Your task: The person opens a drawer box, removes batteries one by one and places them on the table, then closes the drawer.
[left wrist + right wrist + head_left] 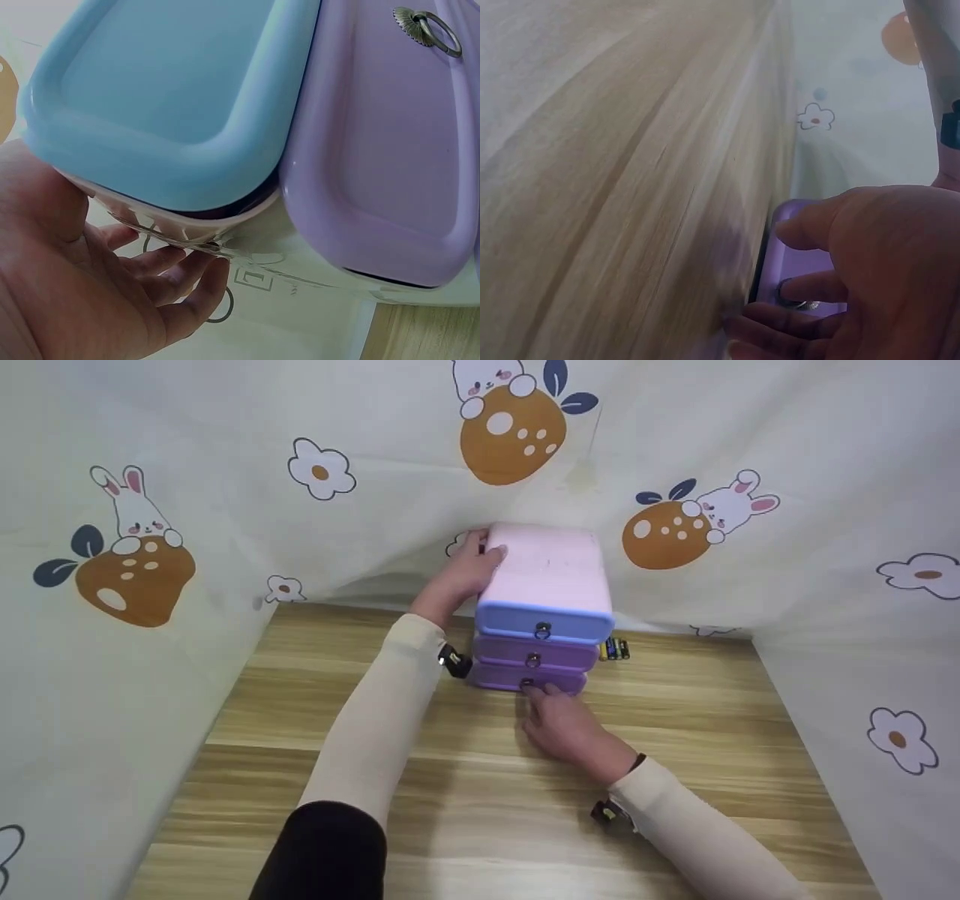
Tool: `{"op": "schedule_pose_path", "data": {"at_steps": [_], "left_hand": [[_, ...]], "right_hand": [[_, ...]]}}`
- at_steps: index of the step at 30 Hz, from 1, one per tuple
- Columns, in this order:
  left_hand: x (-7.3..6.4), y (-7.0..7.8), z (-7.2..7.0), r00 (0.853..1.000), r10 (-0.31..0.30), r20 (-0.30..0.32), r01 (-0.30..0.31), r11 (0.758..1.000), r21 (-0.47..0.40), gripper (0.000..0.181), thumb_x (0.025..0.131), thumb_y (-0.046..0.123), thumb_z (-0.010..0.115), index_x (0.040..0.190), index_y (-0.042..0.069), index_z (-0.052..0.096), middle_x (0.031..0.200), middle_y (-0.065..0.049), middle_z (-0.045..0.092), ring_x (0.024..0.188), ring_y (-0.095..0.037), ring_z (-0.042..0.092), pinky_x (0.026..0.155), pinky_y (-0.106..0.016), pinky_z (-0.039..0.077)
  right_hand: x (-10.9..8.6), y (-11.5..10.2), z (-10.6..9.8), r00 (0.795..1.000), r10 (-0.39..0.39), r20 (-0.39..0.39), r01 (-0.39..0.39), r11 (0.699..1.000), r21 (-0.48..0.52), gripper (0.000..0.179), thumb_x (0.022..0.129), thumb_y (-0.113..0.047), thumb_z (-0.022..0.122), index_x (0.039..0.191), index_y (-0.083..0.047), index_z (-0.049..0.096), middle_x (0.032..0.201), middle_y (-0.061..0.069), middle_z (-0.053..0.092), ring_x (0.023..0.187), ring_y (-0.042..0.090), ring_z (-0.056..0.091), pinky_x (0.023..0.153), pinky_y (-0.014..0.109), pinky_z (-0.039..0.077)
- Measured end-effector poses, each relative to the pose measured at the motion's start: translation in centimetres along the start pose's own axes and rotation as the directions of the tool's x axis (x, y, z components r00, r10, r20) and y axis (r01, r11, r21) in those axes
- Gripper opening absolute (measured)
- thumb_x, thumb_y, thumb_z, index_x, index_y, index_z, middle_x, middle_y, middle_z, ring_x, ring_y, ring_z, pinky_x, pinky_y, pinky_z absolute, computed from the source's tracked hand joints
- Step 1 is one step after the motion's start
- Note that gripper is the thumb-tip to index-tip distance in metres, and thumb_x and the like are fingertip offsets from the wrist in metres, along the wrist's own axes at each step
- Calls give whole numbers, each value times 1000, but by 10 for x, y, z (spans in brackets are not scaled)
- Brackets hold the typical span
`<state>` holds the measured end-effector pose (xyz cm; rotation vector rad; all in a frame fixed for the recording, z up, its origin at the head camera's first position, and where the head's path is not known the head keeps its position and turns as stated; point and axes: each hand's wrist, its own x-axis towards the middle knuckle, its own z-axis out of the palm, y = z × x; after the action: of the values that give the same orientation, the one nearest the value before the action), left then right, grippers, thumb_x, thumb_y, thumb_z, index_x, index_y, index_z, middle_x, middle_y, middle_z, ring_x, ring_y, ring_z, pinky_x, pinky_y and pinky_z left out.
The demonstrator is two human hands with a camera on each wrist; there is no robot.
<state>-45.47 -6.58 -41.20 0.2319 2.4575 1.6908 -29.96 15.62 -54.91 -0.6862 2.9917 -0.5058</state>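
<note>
In the head view a small drawer cabinet (pixel 551 562) stands near the back wall, with a pale pink top, a blue top drawer (pixel 517 620) and two purple drawers below. My left hand (pixel 469 570) braces its upper left side, thumb at the top edge. In the left wrist view the left hand's bent fingers (pixel 176 281) touch the cabinet's side. My right hand (pixel 566 727) is at the bottom purple drawer (pixel 499 678). Seen from the right wrist, the index finger touches the dark metal ring pull (pixel 786 289), the thumb lying near the drawer front's edge.
Several batteries (pixel 615 649) lie on the wood-patterned floor (pixel 480 795) just right of the cabinet. Pale fabric walls (pixel 375 532) printed with rabbits and flowers enclose the back and both sides. Ring pulls (pixel 543 630) hang on the upper drawers too.
</note>
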Motion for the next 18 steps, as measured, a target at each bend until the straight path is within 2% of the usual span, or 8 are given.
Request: {"op": "schedule_pose_path", "data": {"at_steps": [4,8,14,18], "left_hand": [[0,1,0,1000,-12,7,12,1000,1,67,118,41,49,172,9,27,172,-12,39,156,-25,39,127,-40,35],[0,1,-1,1000,-17,6,17,1000,11,67,118,41,49,172,9,27,173,-12,39,157,-24,38,128,-39,34],[0,1,-1,1000,-9,4,9,1000,11,66,118,41,48,172,8,27,172,-12,40,157,-25,39,128,-39,33],[0,0,0,1000,0,0,0,1000,17,66,118,41,49,172,8,27,172,-13,40,158,-26,38,129,-40,33]], "right_hand": [[4,-1,0,1000,16,-10,-16,1000,-1,54,104,-27,76,149,2,63,120,20,69,105,41,71,96,59,60],[9,-2,0,999,28,-40,-27,999,18,40,103,-24,76,135,-1,68,113,16,70,102,38,71,93,55,61],[16,-2,3,990,15,-143,-15,1000,3,11,103,-10,75,108,-6,66,92,14,70,84,38,72,74,54,62],[22,1,7,978,11,-207,-25,997,-66,13,100,-5,73,93,-8,62,78,14,67,70,39,70,61,55,59]]}}
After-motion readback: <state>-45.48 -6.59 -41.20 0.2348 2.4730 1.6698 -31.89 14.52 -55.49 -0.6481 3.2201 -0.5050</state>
